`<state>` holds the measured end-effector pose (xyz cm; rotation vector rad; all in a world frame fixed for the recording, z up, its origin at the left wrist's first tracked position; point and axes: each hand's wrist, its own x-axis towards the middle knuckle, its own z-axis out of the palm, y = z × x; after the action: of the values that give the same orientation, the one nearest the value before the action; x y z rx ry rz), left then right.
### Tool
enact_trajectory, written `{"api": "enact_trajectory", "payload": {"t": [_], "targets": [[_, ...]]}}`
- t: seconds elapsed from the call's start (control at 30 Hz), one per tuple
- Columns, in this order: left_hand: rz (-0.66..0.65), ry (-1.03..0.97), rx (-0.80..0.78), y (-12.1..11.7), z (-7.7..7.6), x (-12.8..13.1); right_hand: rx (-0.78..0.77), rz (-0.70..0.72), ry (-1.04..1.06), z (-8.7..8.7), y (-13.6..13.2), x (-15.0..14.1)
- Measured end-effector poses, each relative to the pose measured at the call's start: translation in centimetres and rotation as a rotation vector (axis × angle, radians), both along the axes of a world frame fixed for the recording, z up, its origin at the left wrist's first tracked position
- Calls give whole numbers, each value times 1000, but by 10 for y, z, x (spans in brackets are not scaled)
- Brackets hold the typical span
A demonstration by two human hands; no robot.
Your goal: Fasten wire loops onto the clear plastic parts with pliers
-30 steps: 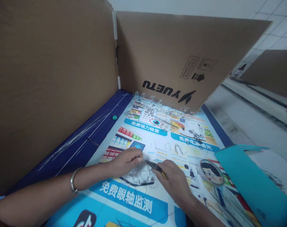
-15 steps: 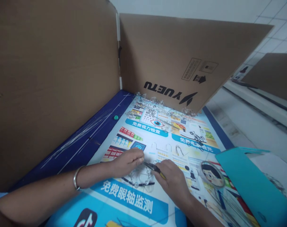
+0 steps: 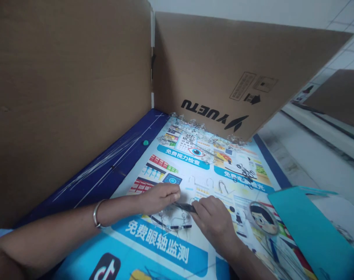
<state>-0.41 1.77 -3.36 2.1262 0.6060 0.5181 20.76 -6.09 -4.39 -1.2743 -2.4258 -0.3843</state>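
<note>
My right hand (image 3: 213, 217) is wrapped around dark-jawed pliers (image 3: 186, 207), whose tip points left at the fingers of my other hand. My left hand (image 3: 161, 197), with a silver bangle at the wrist, is closed in a pinch at that tip. Thin wire with clear beads (image 3: 168, 227) shows just under the pinch and seems to hang from it; the gripped end is hidden by my fingers. Several bent wire hooks (image 3: 222, 186) lie on the printed sheet beyond my hands.
Tall cardboard panels (image 3: 220, 58) stand behind and to the left. Clear beaded wire pieces (image 3: 194, 126) lie along the back panel's foot. Black rings (image 3: 245, 171) lie at right. Straight wires (image 3: 103, 161) rest on the blue strip, near a green round piece (image 3: 145, 142). A turquoise folder (image 3: 307, 229) is at right.
The pliers have turned slightly in my right hand, hiding the yellow on their handle. My left hand stays pinched at their tip. The whole view has shifted a little.
</note>
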Motion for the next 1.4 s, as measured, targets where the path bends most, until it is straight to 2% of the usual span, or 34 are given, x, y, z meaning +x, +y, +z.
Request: {"api": "enact_trajectory", "payload": {"t": [0.17, 0.3, 0.43, 0.6, 0.97, 1.4], "targets": [[-8, 6, 22, 0, 1, -1, 111, 63, -187, 10, -3, 4], [-1, 28, 50, -1, 0, 0, 140, 66, -303, 21, -5, 1], [5, 36, 79, -2, -1, 0, 150, 51, -376, 25, -7, -1], [-7, 21, 133, -1, 1, 0, 112, 51, -443, 28, -7, -4], [-45, 102, 177, -2, 4, 0, 18, 152, -499, 44, 4, -6], [24, 182, 197, -4, 9, 1, -10, 233, -630, 65, 14, -17]]}}
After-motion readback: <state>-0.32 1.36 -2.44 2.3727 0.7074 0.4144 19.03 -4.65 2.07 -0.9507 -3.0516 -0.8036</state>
